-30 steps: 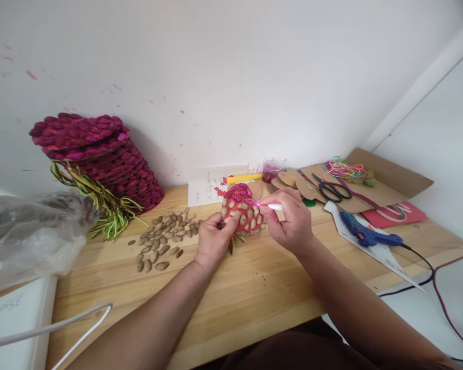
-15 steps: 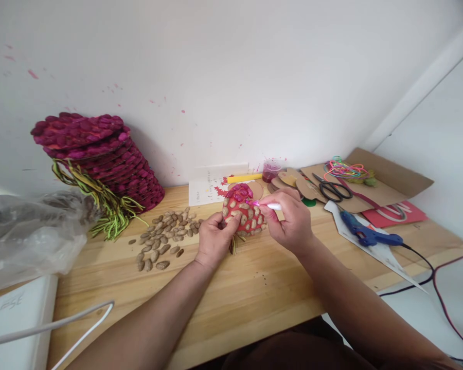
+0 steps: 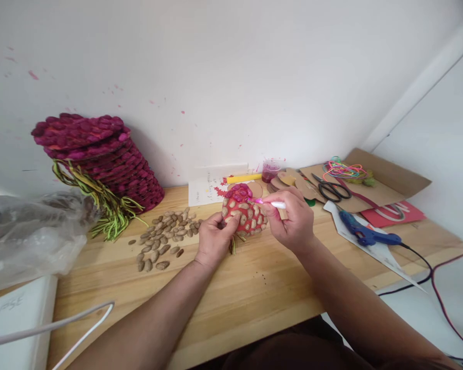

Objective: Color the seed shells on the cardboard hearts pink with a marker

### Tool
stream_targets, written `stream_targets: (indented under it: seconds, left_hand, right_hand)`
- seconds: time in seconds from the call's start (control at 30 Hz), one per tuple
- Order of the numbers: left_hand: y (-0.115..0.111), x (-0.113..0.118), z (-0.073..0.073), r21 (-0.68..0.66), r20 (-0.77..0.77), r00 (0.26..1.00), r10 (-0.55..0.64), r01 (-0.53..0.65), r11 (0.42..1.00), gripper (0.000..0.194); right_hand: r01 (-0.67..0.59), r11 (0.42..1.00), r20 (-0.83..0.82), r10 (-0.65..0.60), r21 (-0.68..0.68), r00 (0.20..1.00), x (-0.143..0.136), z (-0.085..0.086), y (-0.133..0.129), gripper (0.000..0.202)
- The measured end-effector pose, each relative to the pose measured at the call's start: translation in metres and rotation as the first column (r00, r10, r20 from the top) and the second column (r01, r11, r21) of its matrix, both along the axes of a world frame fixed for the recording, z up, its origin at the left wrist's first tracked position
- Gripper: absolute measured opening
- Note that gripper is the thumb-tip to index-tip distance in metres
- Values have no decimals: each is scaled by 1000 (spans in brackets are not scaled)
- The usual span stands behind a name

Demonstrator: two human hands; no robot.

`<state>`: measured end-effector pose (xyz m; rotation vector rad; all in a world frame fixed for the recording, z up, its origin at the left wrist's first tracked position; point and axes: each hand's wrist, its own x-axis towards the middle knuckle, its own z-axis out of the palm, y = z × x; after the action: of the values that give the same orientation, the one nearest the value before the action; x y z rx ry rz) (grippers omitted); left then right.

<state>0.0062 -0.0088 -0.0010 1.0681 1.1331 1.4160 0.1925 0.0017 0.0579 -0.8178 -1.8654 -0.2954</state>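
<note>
My left hand (image 3: 215,235) grips the lower left edge of a round red piece (image 3: 250,216) covered with seed-like shells that look like peanuts. Its top shells are painted wet magenta; the lower ones are bare tan. Green-brown strands hang below it. Between the fingertips of my right hand (image 3: 291,218) is a white-handled paintbrush (image 3: 278,205), its pink-stained tip at the upper right of the piece, by the edge of the painted part. A small clear cup of magenta paint (image 3: 270,172) stands behind, against the wall. Loose peanuts (image 3: 164,239) are scattered left of my left hand.
A tall stack of magenta shell-covered pieces (image 3: 100,154) leans at the back left, beside a plastic bag (image 3: 31,236). To the right lie scissors (image 3: 334,190), a blue glue gun (image 3: 366,231) with its cord, cardboard (image 3: 393,177) and coloured string (image 3: 345,168).
My right hand has shifted slightly right with the paintbrush, whose tip now sits a little higher and farther right. My left hand and the round piece have hardly moved.
</note>
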Motion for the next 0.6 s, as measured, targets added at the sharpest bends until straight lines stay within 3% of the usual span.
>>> stream_targets:
  seconds: [0.2,0.6]
  left_hand:
    - [-2,0,6,-37,34,999,7,-6,999,39]
    - [-2,0,6,-62,92,996,6,-1,998,42]
  right_hand:
    - [-31,997,-109,23,-68,994,0,2,-1,6]
    - [-26,997,-93,19,-73,996,0,0,1,5]
